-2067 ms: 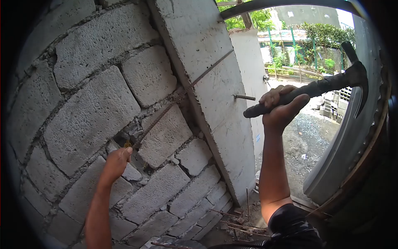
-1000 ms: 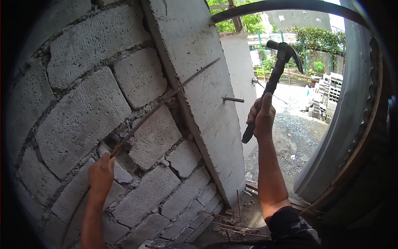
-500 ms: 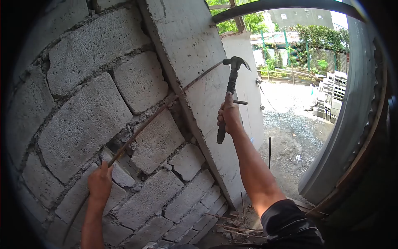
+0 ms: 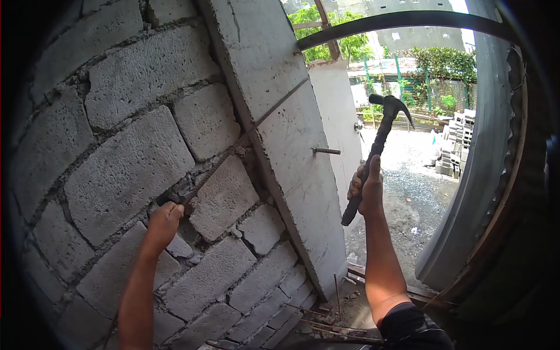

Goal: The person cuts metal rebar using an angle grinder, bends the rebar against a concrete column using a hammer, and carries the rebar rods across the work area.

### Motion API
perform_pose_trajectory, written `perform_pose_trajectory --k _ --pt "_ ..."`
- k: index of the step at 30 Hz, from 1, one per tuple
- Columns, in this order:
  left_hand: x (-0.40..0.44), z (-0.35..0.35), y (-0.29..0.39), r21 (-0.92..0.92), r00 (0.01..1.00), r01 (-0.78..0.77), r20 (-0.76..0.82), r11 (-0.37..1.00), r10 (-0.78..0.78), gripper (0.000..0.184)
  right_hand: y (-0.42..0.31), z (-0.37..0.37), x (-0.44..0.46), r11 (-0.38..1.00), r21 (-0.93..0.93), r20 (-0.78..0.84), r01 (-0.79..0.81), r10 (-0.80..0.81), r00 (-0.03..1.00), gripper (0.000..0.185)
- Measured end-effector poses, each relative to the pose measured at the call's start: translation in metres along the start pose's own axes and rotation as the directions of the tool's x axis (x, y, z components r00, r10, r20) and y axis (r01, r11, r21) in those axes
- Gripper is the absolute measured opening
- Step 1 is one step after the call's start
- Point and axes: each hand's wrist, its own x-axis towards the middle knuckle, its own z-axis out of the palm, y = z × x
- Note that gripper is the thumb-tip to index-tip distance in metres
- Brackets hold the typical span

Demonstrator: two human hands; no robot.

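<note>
My right hand (image 4: 368,189) is wrapped round the dark handle of a claw hammer (image 4: 379,140), raised in front of the doorway with its head up and claw to the right. My left hand (image 4: 165,224) is closed round a thin rusty rebar (image 4: 280,106) near a gap between the blocks. That rebar slants up to the right across the block wall (image 4: 128,169) and over the face of the concrete post (image 4: 274,70). The hammer is apart from the rebar. A short metal rod (image 4: 326,151) sticks out of the post, between rebar and hammer.
Right of the post are a white door (image 4: 335,87) with a knob and a bright doorway. Outside stand stacked hollow blocks (image 4: 455,146). A dark bar (image 4: 402,20) crosses overhead. Corrugated metal sheet (image 4: 466,204) bounds the right. Thin rods (image 4: 337,294) and rubble lie low by the wall.
The hammer has moved right, away from the rebar's upper end. My left hand has shifted up and right along the rebar, closer to the post. The view has turned slightly.
</note>
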Motion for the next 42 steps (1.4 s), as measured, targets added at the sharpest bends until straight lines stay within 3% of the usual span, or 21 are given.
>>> perform_pose_trajectory --k 2,4,6,10,13,14,17,19,21,22,23,25,28,32,33,34,37,40,42 --pt "0.016 0.008 0.003 0.024 0.999 -0.048 -0.001 0.999 0.048 0.030 0.009 -0.004 -0.002 0.988 -0.154 0.026 0.003 0.001 1.000 0.065" --pt "0.030 0.020 0.008 0.048 0.996 -0.092 0.002 0.995 0.092 0.032 0.018 0.003 -0.005 0.983 -0.184 0.036 0.005 0.001 0.999 0.065" --pt "0.040 0.036 0.013 0.313 0.966 -0.207 -0.084 0.927 0.244 0.036 0.024 0.011 -0.006 0.977 -0.212 0.038 0.001 0.007 0.999 0.065" --pt "0.054 0.070 0.006 0.345 0.955 -0.178 -0.164 0.922 0.246 0.037 0.025 0.025 -0.002 0.979 -0.199 0.067 0.047 -0.034 0.997 0.064" --pt "0.055 0.081 0.009 0.422 0.962 -0.123 -0.172 0.898 0.212 0.033 0.015 0.037 0.008 0.953 -0.188 0.073 0.238 -0.228 0.971 0.063" --pt "0.054 0.081 0.010 0.444 0.946 -0.157 -0.191 0.882 0.264 0.031 0.008 0.045 0.011 0.934 -0.145 0.064 0.327 -0.321 0.945 0.063" --pt "0.051 0.078 0.020 0.492 0.930 -0.181 -0.197 0.852 0.311 0.027 -0.005 0.079 0.017 0.800 -0.033 -0.023 0.599 -0.600 0.800 0.064" --pt "0.054 0.078 0.019 0.512 0.932 -0.167 -0.196 0.842 0.304 0.026 0.015 0.099 0.033 0.781 0.070 -0.127 0.620 -0.610 0.782 0.066" --pt "0.054 0.080 0.014 0.466 0.903 -0.227 -0.228 0.855 0.364 0.026 0.072 0.111 0.049 0.880 0.000 -0.009 0.474 -0.474 0.880 0.067" --pt "0.051 0.083 0.015 0.467 0.905 -0.229 -0.222 0.854 0.364 0.026 0.103 0.113 0.060 0.955 -0.154 0.067 0.253 -0.246 0.967 0.063" --pt "0.050 0.083 0.017 0.455 0.905 -0.224 -0.231 0.862 0.357 0.026 0.100 0.109 0.073 0.911 -0.366 0.197 -0.190 0.276 0.941 0.060" --pt "0.054 0.079 0.022 0.446 0.901 -0.231 -0.236 0.865 0.363 0.026 0.077 0.090 0.076 0.908 -0.323 0.137 -0.268 0.325 0.936 0.057" --pt "0.047 0.079 0.025 0.402 0.931 -0.188 -0.216 0.896 0.293 0.026 0.067 0.045 0.043 0.910 -0.384 0.153 -0.155 0.229 0.961 0.059" --pt "0.022 0.050 0.046 0.415 0.942 -0.186 -0.183 0.891 0.282 0.028 0.086 -0.036 -0.055 0.970 -0.218 0.106 -0.104 0.129 0.986 0.073" --pt "0.015 0.040 0.050 0.441 0.914 -0.236 -0.203 0.866 0.352 0.028 0.084 -0.057 -0.079 0.975 -0.191 0.082 -0.110 0.127 0.988 0.072" --pt "0.008 0.030 0.053 0.463 0.883 -0.283 -0.215 0.840 0.417 0.028 0.079 -0.077 -0.099 0.968 -0.235 0.072 -0.092 0.111 0.991 0.068" --pt "-0.022 -0.011 0.075 0.500 0.907 -0.244 -0.187 0.831 0.378 0.028 0.050 -0.118 -0.155 0.917 -0.396 -0.004 -0.042 0.044 0.999 0.052" --pt "-0.044 -0.044 0.076 0.441 0.911 -0.260 -0.183 0.859 0.369 0.029 0.014 -0.124 -0.198 0.841 -0.541 -0.088 0.029 -0.091 0.992 0.049" --pt "-0.054 -0.068 0.064 0.410 0.919 -0.326 -0.072 0.852 0.387 0.028 -0.005 -0.125 -0.220 0.815 -0.576 -0.109 0.059 -0.148 0.983 0.050"
